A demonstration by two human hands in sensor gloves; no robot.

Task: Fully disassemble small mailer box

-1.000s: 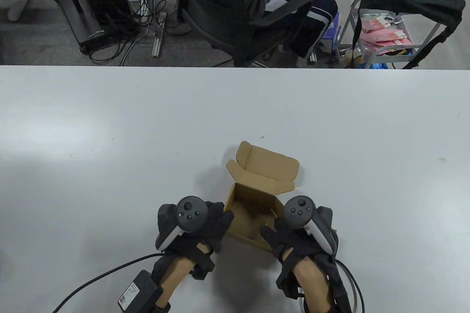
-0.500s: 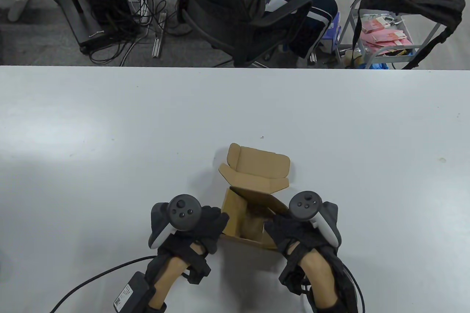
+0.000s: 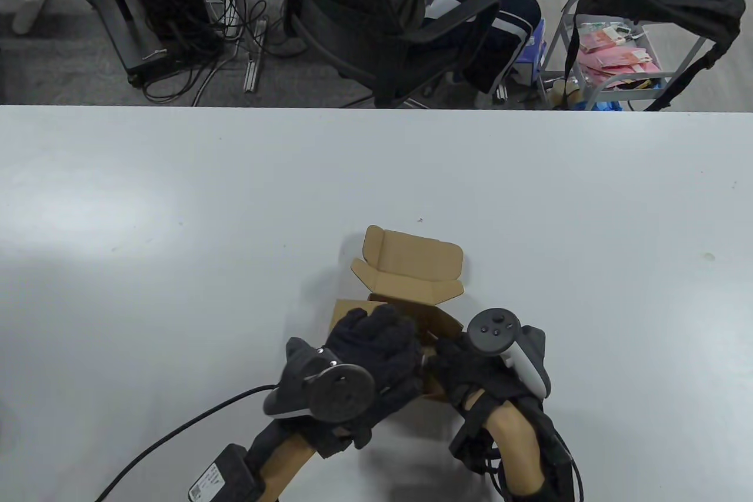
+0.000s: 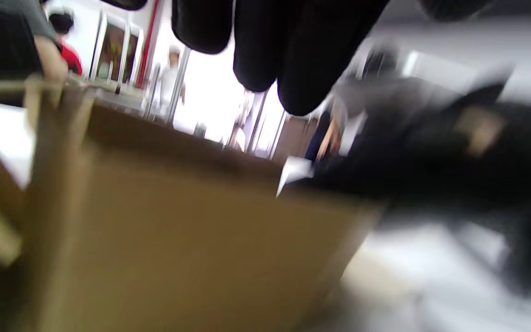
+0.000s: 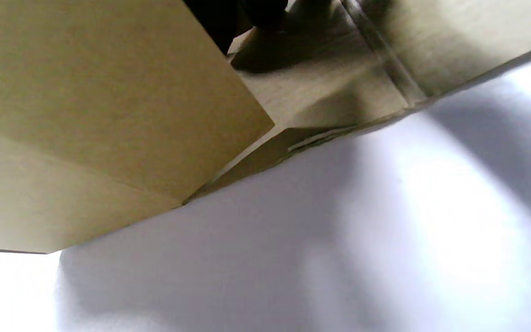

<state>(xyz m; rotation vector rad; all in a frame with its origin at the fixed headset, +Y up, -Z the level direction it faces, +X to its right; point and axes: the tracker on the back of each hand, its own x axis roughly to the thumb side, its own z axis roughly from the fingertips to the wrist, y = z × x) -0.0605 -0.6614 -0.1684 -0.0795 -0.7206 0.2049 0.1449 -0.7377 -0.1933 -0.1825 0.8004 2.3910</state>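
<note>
1. From above, my left hand (image 3: 376, 349) lies spread, palm down, over the small brown cardboard mailer box (image 3: 406, 284) at the near edge of the white bench (image 3: 176, 202).
2. My right hand (image 3: 470, 372) grips the box's right wall; its fingertips are hidden.
3. My right wrist view alone shows the box's underside (image 5: 85, 115) lifted off the bench.
4. The left wrist view is blurred.
5. Farthest away, the lid flap stands open.

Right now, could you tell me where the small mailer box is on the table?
In the table view the mailer box sits near the table's front edge, slightly right of centre, its lid open away from the person, with the left hand over it and the right hand at its right side.
</note>
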